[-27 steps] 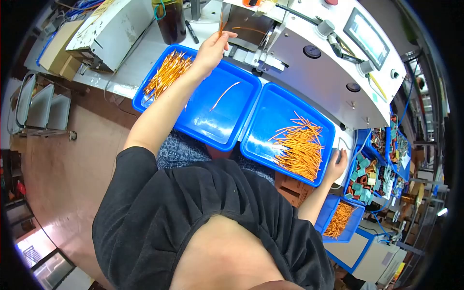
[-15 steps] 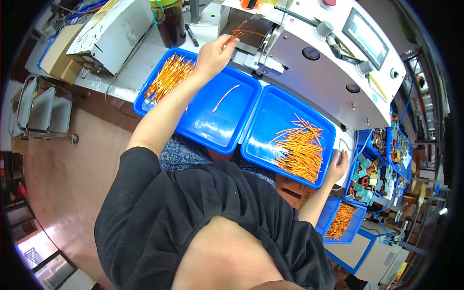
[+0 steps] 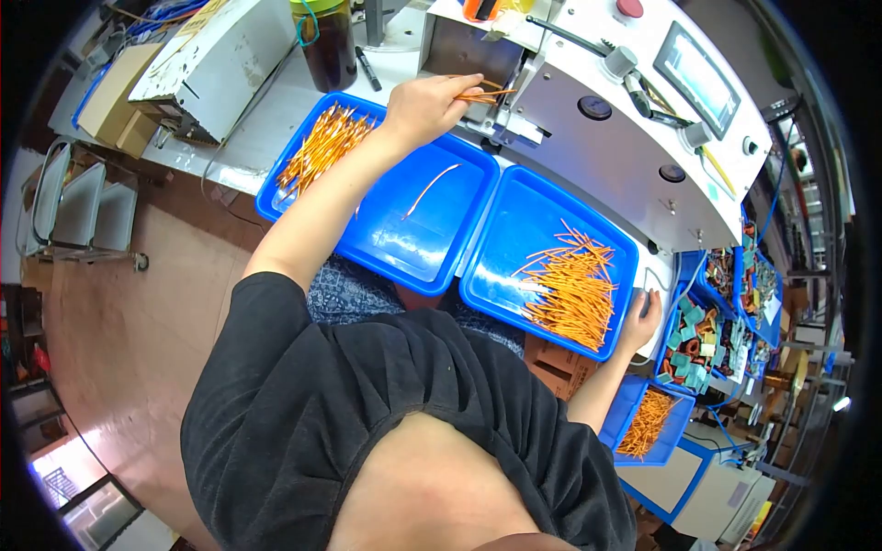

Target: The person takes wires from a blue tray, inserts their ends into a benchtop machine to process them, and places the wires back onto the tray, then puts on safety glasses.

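Observation:
My left hand (image 3: 430, 108) pinches a few thin orange wires (image 3: 485, 95), their ends pointing right at the machine's front opening. Below it sits a blue tray (image 3: 381, 243) with a heap of orange wires with pale ends (image 3: 323, 151) at its left and a single wire (image 3: 429, 190) lying apart. My right hand (image 3: 641, 320) is at the far right, its fingers curled around a dark rounded object (image 3: 640, 299) resembling a computer mouse, mostly covered. Beside that hand, a second blue tray (image 3: 501, 216) contains a pile of orange wires (image 3: 574, 298).
The white machine (image 3: 588, 151) with a screen (image 3: 696, 78) stands along the back. A dark jar (image 3: 328, 60) and a black marker (image 3: 368, 70) are behind the left tray. To the right are a bin of wires (image 3: 649, 421) and bins of coloured parts (image 3: 694, 344).
My left hand has shifted right and slightly down, and its wires have swung from pointing up to pointing right at the machine opening. My right hand has stayed in place.

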Motion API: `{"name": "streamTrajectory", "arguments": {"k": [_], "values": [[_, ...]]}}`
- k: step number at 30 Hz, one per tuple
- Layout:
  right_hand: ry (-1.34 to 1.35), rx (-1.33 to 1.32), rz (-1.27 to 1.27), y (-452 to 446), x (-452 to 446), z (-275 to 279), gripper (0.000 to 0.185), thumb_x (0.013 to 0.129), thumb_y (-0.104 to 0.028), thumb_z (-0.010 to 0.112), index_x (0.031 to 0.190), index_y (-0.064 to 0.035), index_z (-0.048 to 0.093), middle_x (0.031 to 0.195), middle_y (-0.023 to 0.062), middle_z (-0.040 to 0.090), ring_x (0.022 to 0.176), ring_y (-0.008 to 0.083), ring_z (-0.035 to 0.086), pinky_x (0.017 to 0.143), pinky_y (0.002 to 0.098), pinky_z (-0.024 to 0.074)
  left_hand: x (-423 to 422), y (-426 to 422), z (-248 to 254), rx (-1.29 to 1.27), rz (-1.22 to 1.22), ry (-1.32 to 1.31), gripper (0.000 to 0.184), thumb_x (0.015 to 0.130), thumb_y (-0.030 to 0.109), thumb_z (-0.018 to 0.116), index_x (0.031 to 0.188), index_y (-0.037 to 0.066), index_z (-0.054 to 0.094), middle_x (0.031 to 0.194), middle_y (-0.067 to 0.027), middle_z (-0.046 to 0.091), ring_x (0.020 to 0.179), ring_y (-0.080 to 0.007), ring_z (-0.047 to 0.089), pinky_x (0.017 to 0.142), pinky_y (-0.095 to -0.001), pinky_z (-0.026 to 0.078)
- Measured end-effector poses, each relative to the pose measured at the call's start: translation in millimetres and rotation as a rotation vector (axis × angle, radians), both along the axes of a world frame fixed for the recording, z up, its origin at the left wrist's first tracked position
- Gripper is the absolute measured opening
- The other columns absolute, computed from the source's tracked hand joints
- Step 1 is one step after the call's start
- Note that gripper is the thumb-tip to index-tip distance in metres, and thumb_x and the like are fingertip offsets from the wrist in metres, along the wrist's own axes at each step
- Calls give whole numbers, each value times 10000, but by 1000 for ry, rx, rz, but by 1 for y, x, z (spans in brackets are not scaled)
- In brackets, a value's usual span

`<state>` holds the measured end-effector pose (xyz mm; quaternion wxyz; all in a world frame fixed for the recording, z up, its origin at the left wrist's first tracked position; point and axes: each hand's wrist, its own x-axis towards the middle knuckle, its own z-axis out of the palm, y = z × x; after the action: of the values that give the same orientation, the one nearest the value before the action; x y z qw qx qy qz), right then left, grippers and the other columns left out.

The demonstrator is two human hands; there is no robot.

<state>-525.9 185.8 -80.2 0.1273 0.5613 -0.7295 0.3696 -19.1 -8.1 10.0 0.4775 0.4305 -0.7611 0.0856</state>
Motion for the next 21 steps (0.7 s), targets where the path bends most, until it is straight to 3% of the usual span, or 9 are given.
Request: {"name": "streamTrajectory", "arguments": {"k": [9,12,21], "values": [[6,-6,1,0,3,2,322,905,-230,607,1124,6,626,1208,188,593,1138,328,546,984,382,403,5,1,-12,111,23,-243,243,766,277,684,980,161,675,816,-53,675,733,-245,659,593,-368,522],[19,-7,-5,1,2,0,331,912,-241,610,1133,5,625,1209,177,598,1135,306,554,983,362,404,2,3,-14,223,-9,-122,198,797,289,667,930,143,670,829,-80,675,761,-276,657,627,-399,519],[14,-2,-9,0,2,2,332,910,-249,608,1126,2,630,1208,180,598,1135,318,553,982,373,405,-5,7,-22,534,2,-137,254,855,340,616,854,89,652,784,-138,659,786,-339,640,668,-449,498]]}}
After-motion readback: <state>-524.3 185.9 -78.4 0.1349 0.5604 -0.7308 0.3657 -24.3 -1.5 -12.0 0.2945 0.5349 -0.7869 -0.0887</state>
